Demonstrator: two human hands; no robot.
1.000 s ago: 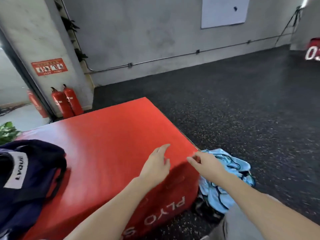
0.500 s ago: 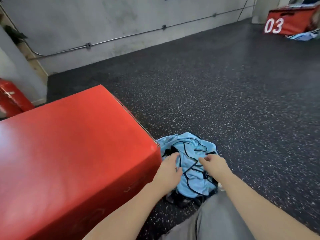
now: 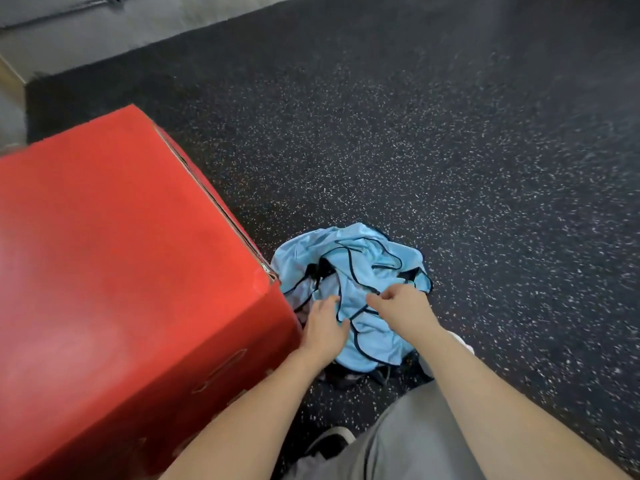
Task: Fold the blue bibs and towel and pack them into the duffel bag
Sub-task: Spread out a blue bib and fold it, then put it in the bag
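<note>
The blue bibs lie crumpled on the floor just beside the red box. The step looks like pickup: the left hand rests on them with fingers straight, while the right hand has curled fingers at the cloth, grip unclear. Next, one bib needs separating.

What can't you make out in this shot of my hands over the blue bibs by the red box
- Head view: how many blue bibs there are; they lie in one crumpled heap.
- Dark items under the heap: covered by the bibs, unidentifiable.
- Left hand and right hand: fingertips blurred, so grip on the cloth is unclear.
- Duffel bag and towel: not in view.
- Red box: cut off by the left edge.
</note>
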